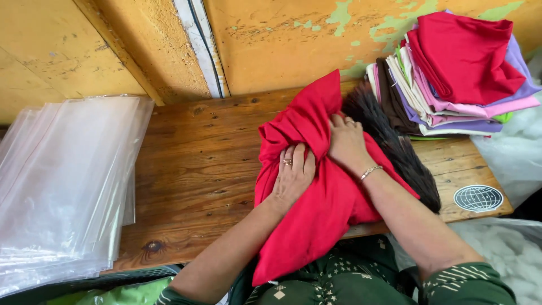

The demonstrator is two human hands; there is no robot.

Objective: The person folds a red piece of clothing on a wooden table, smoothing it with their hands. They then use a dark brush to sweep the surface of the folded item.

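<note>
Both hands press down into a red cloth (322,209), and the grip is a flat, kneading one: the left hand (293,175), with a ring on one finger, lies palm-down with its fingers curled over a thick fold, while the right hand (345,142), with a thin bangle at the wrist, bears down just beside it and bunches the fabric under its fingertips. Neither hand lifts the cloth; it looks pinned so that its folds stay gathered.

The cloth is soft and matte, heaped in rounded ridges. It lies on the wooden tabletop (197,169), with its lower end hanging over the near edge toward the person's green patterned lap.

Just right of the grip, partly under the cloth, lies a dark, bristly brush (395,144) with fine, feathery fibres. Well to the left of the grip sits a stack of clear plastic bags (68,181), thin, glossy and slightly fanned, overhanging the tabletop's edge.

Beyond the right hand, a pile of folded cloths (451,85) in red, pink, lilac, white and brown leans against the wall, edges showing in layers. Behind everything stands a yellow wall (293,34) with flaking paint.
</note>
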